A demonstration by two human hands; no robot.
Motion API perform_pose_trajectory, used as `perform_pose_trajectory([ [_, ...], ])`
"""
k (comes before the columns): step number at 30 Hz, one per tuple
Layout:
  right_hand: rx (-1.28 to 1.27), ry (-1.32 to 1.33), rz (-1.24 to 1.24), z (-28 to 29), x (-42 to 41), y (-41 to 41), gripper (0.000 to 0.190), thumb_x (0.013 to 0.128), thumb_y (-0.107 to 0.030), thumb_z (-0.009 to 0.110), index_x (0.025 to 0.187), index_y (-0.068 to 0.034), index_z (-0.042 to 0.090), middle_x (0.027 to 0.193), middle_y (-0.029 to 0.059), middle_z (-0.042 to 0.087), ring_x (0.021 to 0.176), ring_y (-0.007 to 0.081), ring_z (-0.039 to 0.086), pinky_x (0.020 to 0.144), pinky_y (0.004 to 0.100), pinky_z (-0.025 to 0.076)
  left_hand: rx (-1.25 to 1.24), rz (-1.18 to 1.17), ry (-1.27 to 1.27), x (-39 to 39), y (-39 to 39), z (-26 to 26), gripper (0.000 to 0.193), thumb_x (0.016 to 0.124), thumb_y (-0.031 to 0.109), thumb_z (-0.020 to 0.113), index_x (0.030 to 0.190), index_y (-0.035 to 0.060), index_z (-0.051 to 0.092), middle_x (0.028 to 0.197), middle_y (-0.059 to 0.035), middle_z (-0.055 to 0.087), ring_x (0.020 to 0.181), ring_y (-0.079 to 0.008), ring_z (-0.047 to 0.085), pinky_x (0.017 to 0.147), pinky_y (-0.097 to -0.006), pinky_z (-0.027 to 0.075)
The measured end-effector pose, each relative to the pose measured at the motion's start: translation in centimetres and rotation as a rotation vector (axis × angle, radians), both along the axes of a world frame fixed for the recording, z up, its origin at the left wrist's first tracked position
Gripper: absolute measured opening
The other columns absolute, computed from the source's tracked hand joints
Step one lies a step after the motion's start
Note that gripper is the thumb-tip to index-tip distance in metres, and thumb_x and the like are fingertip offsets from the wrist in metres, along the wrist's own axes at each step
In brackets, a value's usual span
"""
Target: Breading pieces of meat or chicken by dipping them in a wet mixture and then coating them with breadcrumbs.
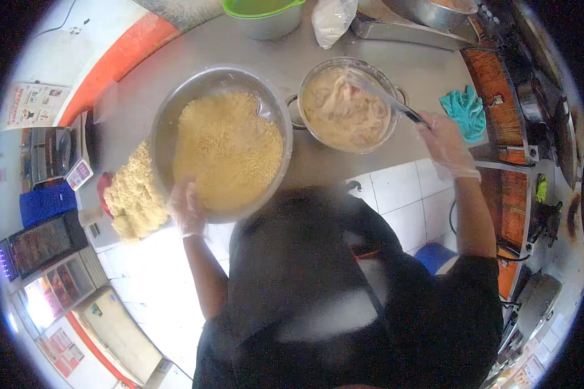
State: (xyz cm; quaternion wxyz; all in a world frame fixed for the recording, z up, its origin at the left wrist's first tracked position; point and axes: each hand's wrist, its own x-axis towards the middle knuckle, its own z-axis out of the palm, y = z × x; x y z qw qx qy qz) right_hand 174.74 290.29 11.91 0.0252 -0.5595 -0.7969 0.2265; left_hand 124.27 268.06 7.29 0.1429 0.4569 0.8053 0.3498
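Observation:
A large metal basin (pixel 158 121) holds a heap of pale yellow crumbs (pixel 228 150). My left hand (pixel 187 206), in a clear plastic glove, grips its near left rim, with the fingers over the inside. To the right stands a two-handled metal pot (pixel 301 109) filled with beige batter and what look like raw meat pieces (pixel 355 116). My right hand (pixel 443 143), also gloved, holds metal tongs (pixel 401 107) by the dark handle end. The head of the tongs reaches into the pot and touches a coated piece; whether it is clamped is blurred.
More crumbs (pixel 138 194) lie at the left edge of the metal table (pixel 350 167). A teal cloth (pixel 464 113) rests at the right. Along the back are a pot with a green strainer (pixel 264 8), a plastic bag of white contents (pixel 333 22) and a metal tray (pixel 409 34).

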Motion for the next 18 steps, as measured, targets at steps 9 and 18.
perform_pose_trajectory([
  [9, 0.249, -0.131, -0.027, -0.2, -1.9, -0.1, 0.031, 0.09, -0.017, 0.055, 0.114, 0.002, 0.061, 0.098, 0.0251, 0.064, 0.094, 0.0434, 0.06, 0.08, 0.0476, 0.046, 0.113, 0.191, -0.339, -1.8, -0.1, -1.9, 0.063, 0.091, 0.062, 0.051, 0.112, 0.0042, 0.067, 0.111, -0.011, 0.066, 0.112, -0.0281, 0.058, 0.1, -0.0419, 0.04],
  [18, 0.292, -0.05, 0.026, 0.3, -2.5, -4.5, 0.028, 0.09, -0.014, 0.055, 0.114, -0.004, 0.062, 0.103, 0.0218, 0.064, 0.093, 0.0414, 0.061, 0.08, 0.0455, 0.048, -0.64, -0.364, -0.096, -1.1, 0.4, -0.4, 0.035, 0.094, 0.034, 0.05, 0.112, 0.0087, 0.067, 0.118, -0.0149, 0.064, 0.114, -0.0294, 0.059, 0.1, -0.0416, 0.043],
])
